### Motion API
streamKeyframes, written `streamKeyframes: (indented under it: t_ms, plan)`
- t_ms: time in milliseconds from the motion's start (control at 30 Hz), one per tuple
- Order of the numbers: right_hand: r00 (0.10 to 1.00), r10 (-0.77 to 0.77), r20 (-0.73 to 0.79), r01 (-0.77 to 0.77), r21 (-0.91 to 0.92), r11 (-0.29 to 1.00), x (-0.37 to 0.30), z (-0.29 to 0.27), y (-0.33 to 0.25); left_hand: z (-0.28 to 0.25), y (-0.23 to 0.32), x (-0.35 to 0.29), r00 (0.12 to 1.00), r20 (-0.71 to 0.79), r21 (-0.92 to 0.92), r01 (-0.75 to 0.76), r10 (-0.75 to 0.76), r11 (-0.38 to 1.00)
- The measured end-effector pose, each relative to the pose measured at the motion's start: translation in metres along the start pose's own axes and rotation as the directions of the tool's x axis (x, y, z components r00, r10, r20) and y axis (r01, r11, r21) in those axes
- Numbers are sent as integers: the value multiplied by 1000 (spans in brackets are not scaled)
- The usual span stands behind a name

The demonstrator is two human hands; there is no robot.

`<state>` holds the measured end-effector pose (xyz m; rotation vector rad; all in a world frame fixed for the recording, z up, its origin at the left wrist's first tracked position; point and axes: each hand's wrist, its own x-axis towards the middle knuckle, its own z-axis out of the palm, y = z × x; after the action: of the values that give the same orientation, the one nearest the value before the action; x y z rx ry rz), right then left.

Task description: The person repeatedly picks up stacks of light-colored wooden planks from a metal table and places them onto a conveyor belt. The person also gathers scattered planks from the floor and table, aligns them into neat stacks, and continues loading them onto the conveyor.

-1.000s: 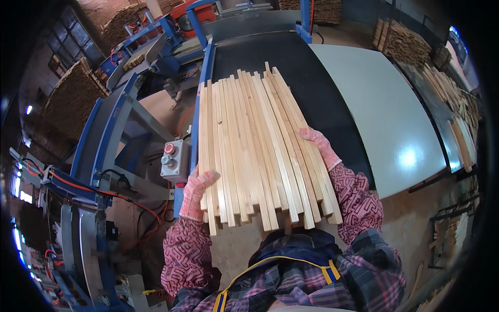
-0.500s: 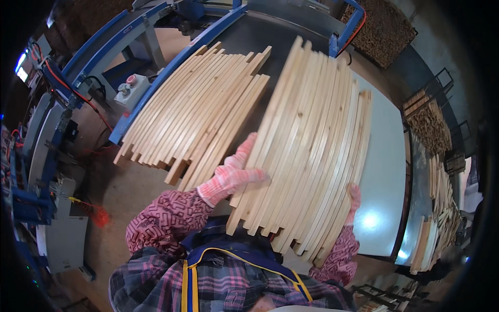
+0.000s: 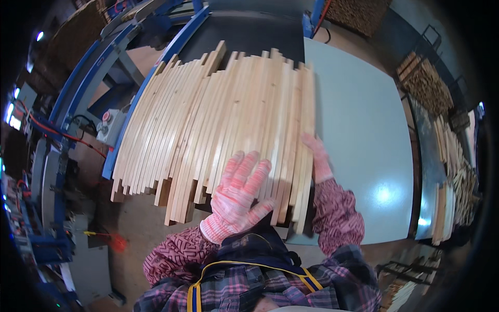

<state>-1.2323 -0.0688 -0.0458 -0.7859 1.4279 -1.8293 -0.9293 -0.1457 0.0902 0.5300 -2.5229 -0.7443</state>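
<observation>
A wide row of pale wooden strips (image 3: 228, 119) lies side by side on a dark conveyor belt (image 3: 249, 36), with uneven ends. My left hand (image 3: 239, 193), in a pink-and-white knitted glove, is flat over the near ends of the strips with its fingers apart. It holds nothing; whether the palm touches the wood, I cannot tell. My right hand (image 3: 318, 155), gloved alike, rests along the outer right edge of the row with fingers stretched out against the last strip. Part of that hand is hidden by the wood.
A pale smooth tabletop (image 3: 364, 135) adjoins on the right. Blue rails (image 3: 179, 41) border the belt on the left, beside a control box (image 3: 110, 127) with a red button. More wood is stacked at the far right (image 3: 426, 83) and in a loose heap (image 3: 460, 171).
The right-hand batch of strips has moved left against the other batch, closing the gap. My left hand has come off the batch's left side to over the near ends; my right hand followed leftward.
</observation>
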Motion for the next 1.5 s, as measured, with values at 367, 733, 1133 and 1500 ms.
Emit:
streamKeyframes:
  t_ms: [367, 733, 1133, 1500]
  plan:
    - [904, 419, -80, -261, -881, 394, 36, -16, -61, 26, -31, 15, 983, 44, 397, 147, -179, 906]
    - [906, 241, -349, -424, -749, 509, -12, -2, -35, 29, -92, -9, 978, -66, 407, 207, -198, 890]
    - [983, 47, -176, -99, -302, 948, -50, -122, 16, -16, -115, -33, 976, -99, 191, 212, -196, 958]
    - [857, 70, -511, -513, -858, 16, -119, -80, -73, -134, -241, -155, 663, -589, 476, 747, -463, 463]
